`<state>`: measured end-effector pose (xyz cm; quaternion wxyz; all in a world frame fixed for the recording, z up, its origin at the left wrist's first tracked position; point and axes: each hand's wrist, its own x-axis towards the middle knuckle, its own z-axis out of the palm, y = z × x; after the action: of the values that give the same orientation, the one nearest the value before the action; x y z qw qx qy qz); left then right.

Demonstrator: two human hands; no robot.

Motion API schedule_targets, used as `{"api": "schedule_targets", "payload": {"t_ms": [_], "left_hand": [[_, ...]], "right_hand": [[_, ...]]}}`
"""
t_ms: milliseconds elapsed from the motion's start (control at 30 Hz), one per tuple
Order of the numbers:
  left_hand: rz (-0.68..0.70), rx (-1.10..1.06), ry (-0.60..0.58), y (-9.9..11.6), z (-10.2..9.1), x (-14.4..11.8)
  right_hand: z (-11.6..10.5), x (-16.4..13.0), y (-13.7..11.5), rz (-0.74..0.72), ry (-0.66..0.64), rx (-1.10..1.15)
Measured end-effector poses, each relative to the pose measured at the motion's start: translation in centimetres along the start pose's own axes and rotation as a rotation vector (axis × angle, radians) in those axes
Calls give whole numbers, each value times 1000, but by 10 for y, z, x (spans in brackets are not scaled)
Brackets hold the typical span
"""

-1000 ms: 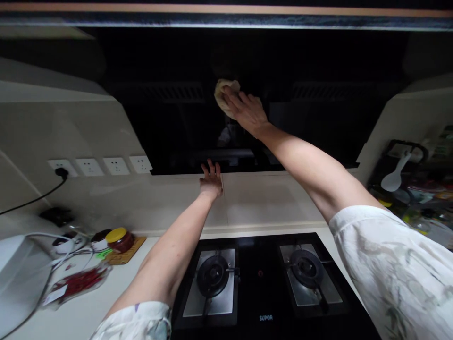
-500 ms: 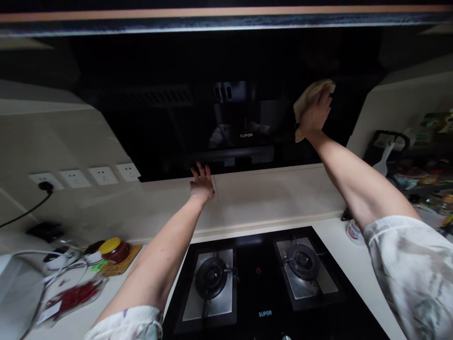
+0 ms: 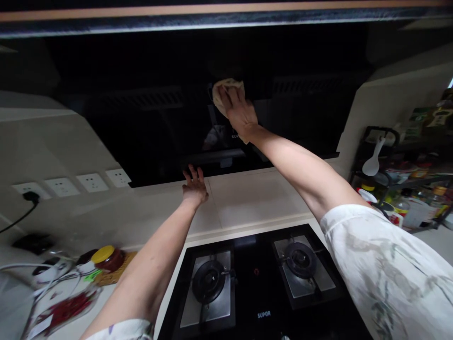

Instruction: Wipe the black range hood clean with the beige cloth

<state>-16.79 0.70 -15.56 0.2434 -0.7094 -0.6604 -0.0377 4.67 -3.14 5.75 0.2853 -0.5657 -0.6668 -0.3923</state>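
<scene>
A glossy black range hood (image 3: 155, 137) spans the wall in front of me. My right hand (image 3: 240, 111) presses a pale yellow cloth (image 3: 221, 101) flat against the hood's front panel, just above the brand lettering, which the wrist partly covers. Lower and to the left, my left hand (image 3: 195, 184) rests at the hood's bottom edge. Its fingers are spread and hold nothing. Below both arms lies a black gas cooktop (image 3: 249, 283) with a left burner (image 3: 208, 282) and a right burner (image 3: 299, 260).
Left on the counter are a yellow-lidded jar (image 3: 108, 258), a bag of red chillies (image 3: 69, 307) and cables. Several wall sockets (image 3: 92, 182) sit above, one with a black plug (image 3: 31, 196). At right, a rack (image 3: 417, 182) holds bottles, and a white ladle (image 3: 372, 160) hangs there.
My right hand has swept the cloth leftward across the hood panel, from its right side to near the middle. My left hand stays at the bottom edge. The view has shifted slightly right.
</scene>
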Motion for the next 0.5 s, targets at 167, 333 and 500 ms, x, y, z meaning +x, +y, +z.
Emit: {"api": "schedule_targets", "payload": {"t_ms": [167, 333, 500], "left_hand": [[-11, -3, -7, -1, 0, 1], [-6, -7, -22, -2, -1, 1], [-7, 2, 3, -4, 5, 4]], "right_hand": [[-3, -12, 42, -7, -2, -77], [6, -41, 117, 263, 43, -54], [20, -60, 199, 740, 79, 56]]}}
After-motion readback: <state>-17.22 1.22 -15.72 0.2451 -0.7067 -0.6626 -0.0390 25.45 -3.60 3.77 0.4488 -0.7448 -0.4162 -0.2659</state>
